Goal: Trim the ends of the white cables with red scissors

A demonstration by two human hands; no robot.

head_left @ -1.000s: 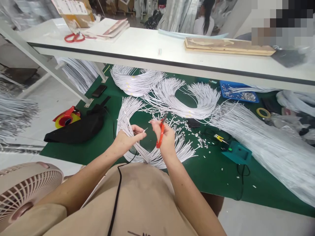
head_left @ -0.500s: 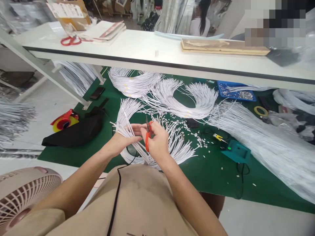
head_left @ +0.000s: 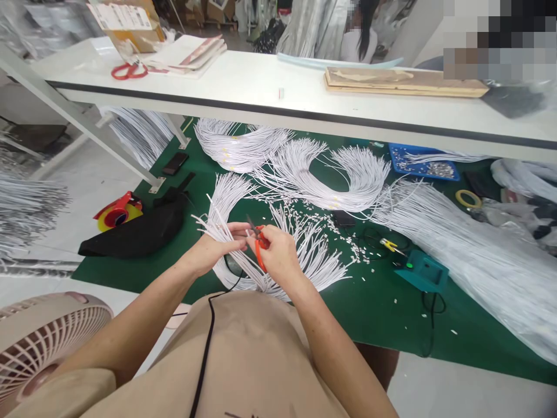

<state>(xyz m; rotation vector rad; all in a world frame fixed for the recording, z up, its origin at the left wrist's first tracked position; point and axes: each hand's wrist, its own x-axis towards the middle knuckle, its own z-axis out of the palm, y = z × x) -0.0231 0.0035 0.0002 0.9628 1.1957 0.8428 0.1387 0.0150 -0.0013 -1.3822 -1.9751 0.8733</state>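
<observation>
1. Your right hand (head_left: 278, 255) is closed around the red-handled cutters (head_left: 259, 244); the dark tip points up and to the left, toward your left fingers.
2. Your left hand (head_left: 213, 249) has its grip pinched shut on the ends of a few white wires (head_left: 217, 223), which fan out to the left above your thumb.
3. The two hands nearly meet, with the cutter tip right at the wire ends you hold.
4. Those wires belong to a curved bundle (head_left: 313, 255) lying on the green surface (head_left: 369, 307) just beneath your hands.
5. Small white offcuts (head_left: 343, 229) are scattered on the mat to the right of the bundle.
6. Farther right sit yellow-handled pliers (head_left: 391, 245) and a teal box (head_left: 424, 271), near each other.
7. More looped wire bundles (head_left: 304, 174) lie behind, under the white shelf (head_left: 304, 98).
8. On your left lie a black bag (head_left: 134, 229) and a red and yellow tape dispenser (head_left: 116, 211).
9. A fan (head_left: 43, 342) stands at the lower left.
</observation>
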